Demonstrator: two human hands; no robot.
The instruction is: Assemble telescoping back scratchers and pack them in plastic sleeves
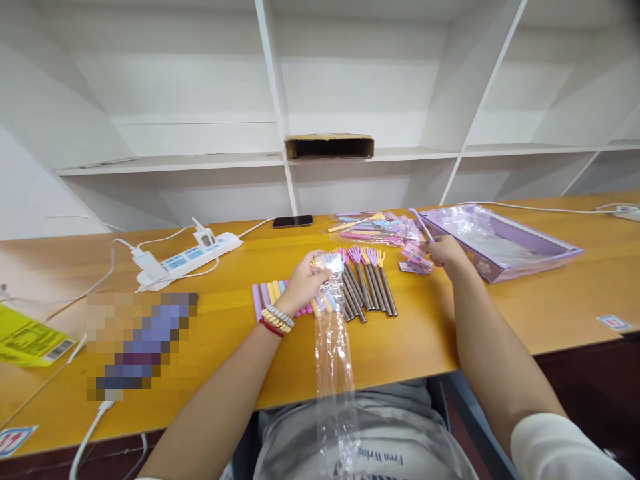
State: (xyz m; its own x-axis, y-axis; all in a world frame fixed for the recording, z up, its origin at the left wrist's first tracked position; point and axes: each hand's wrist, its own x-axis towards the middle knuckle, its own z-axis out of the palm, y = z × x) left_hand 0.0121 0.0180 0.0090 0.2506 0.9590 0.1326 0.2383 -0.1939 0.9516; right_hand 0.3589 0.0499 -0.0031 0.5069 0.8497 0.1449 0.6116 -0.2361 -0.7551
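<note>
My left hand (pixel 305 283) is closed on a long clear plastic sleeve (pixel 334 360), whose loose end hangs over the table edge onto my lap. Beneath and beside that hand lie back scratchers with coloured claw heads and dark metal rods (pixel 373 287); pastel handles (pixel 265 297) show to its left. In my right hand (pixel 447 253) is a slim back scratcher (pixel 421 223) with a purple end and a greyish shaft, pointing up and left. Small pink printed cards (pixel 416 260) rest just left of this hand. My right fingertips are partly hidden.
Wrapped back scratchers (pixel 375 227) lie at the back. A purple box (pixel 530 257) with clear plastic inside stands at right. Behind the table are white shelves holding a cardboard box (pixel 329 147). A phone (pixel 293 221), power strip (pixel 187 260), cables and a yellow packet (pixel 33 337) are to the left.
</note>
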